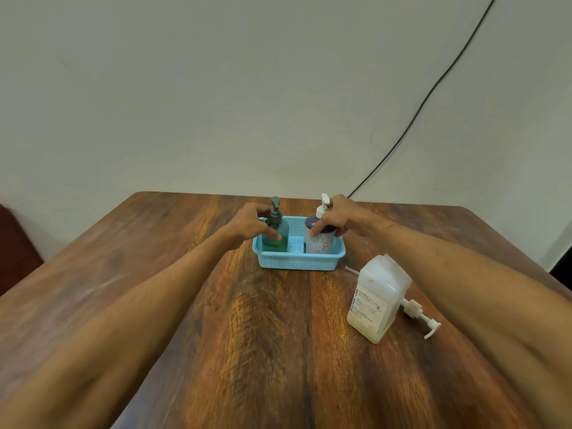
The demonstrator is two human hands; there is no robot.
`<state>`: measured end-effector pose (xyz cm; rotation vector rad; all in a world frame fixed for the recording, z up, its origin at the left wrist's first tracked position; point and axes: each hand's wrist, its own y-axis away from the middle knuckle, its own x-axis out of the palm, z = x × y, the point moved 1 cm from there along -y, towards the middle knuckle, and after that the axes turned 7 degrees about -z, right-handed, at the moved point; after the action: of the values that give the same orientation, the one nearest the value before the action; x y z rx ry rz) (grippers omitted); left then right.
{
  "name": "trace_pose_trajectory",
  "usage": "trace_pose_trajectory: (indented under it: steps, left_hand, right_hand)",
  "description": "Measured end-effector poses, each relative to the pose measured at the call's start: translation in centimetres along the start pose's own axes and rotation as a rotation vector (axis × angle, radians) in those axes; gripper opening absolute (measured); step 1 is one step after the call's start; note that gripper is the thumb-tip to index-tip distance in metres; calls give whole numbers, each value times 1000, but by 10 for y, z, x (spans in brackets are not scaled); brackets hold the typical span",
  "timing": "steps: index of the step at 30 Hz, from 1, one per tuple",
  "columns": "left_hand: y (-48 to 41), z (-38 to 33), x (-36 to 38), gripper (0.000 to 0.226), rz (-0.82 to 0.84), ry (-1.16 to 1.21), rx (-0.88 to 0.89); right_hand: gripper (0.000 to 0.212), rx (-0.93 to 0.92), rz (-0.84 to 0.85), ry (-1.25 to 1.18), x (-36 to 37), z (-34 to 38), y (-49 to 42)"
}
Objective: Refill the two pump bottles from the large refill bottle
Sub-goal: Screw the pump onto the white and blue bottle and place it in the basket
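Two pump bottles stand upright in a light blue basket [297, 262] at the far middle of the table. The left one is a green bottle [277, 241] with a grey pump; my left hand [252, 224] wraps its fingers round it. On the right stands a white and dark blue bottle [318, 243] with a white pump, which my right hand [337, 216] grips near the shoulder. The large refill bottle [376, 300], pale and square with a label, stands on the table to the right of the basket, nearer to me. A loose white pump [421, 317] lies beside it.
The wooden table [263, 335] reaches to a plain wall. A black cable [427, 97] runs down the wall behind the table's far right. A dark red object [15, 246] sits past the table's left edge.
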<state>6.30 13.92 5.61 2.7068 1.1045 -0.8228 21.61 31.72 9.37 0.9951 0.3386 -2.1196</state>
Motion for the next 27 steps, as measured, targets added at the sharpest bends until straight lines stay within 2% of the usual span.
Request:
trace_pose_trajectory:
  steps: [10, 18, 24, 27]
  left_hand:
    - [2, -2, -2, 42, 45, 36, -1]
    - [3, 2, -2, 45, -3, 32, 36]
    - [3, -1, -5, 59, 119, 30, 30]
    - [3, 1, -5, 52, 127, 13, 30]
  right_hand:
    - [55, 8, 12, 5, -1, 1, 0]
    - [55, -2, 18, 2, -1, -3, -6]
    - [70, -15, 120, 29, -5, -5, -10]
    - [67, -27, 145, 27, -8, -6, -9]
